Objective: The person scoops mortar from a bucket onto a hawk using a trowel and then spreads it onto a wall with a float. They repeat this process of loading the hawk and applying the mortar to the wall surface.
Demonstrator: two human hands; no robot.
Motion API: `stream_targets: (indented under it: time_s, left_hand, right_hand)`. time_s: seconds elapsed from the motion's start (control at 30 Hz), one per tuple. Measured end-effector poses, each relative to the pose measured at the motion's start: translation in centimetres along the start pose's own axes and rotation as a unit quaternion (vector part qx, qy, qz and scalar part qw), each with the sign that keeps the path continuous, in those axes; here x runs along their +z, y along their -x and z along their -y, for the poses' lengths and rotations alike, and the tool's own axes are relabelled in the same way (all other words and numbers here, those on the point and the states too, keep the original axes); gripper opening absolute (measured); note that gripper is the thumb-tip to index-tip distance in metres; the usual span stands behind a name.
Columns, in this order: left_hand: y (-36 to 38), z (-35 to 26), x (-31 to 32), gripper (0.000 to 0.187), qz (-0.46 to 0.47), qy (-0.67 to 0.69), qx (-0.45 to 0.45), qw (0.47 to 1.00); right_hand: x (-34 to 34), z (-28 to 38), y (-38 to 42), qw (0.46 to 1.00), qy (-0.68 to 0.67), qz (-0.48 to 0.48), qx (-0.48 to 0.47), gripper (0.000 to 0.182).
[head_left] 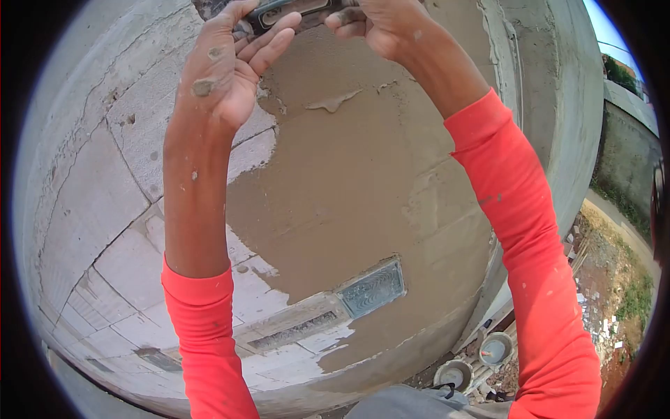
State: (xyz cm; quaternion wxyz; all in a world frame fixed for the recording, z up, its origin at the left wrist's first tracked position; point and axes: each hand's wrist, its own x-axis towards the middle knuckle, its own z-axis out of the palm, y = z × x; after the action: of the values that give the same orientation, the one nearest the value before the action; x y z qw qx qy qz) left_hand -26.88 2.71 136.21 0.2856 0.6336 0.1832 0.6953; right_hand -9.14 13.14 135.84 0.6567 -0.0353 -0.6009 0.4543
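Both arms, in red sleeves, reach up toward the top of the view. My left hand (234,70), with grey mortar spots on its back, is at a dark tool (289,12) with light lettering; its fingers are spread and partly curled below it. My right hand (380,24) has its fingers curled at the tool's right end. The tool's upper part is cut off by the frame edge. Behind the hands is a block wall (91,195), with wet brown mortar (342,181) over its middle and right part. A small raised ridge of mortar (333,103) shows below the tool.
A patterned rectangular panel (373,288) is set low in the wall, beside a narrow recessed slot (293,331). Two buckets (496,348) (453,376) stand on the ground at lower right. Rubble and grass lie beyond my right arm, near a grey boundary wall (623,157).
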Motion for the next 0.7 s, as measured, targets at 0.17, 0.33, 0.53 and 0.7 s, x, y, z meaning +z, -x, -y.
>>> stream_targets:
  time_s: [0.17,0.33,0.53,0.7]
  left_hand:
    - [9.3,7.1,-2.2,0.040,-0.091,-0.073,-0.162,0.980]
    - [5.2,5.6,-0.3,0.043,-0.093,-0.079,-0.112,0.986]
    - [-5.3,1.7,2.4,0.056,-0.032,0.006,0.008,0.999]
    - [-10.7,-1.3,4.1,0.052,0.007,0.029,0.040,0.999]
  right_hand:
    - [-3.0,-8.0,9.6,0.993,-0.029,-0.024,0.116,0.039]
    - [-2.6,-8.1,5.6,0.994,-0.075,-0.032,0.069,0.038]
    - [-1.3,-2.1,-6.6,0.995,-0.064,-0.068,-0.028,0.036]
    - [-0.1,1.8,-11.5,0.993,-0.061,-0.083,-0.051,0.035]
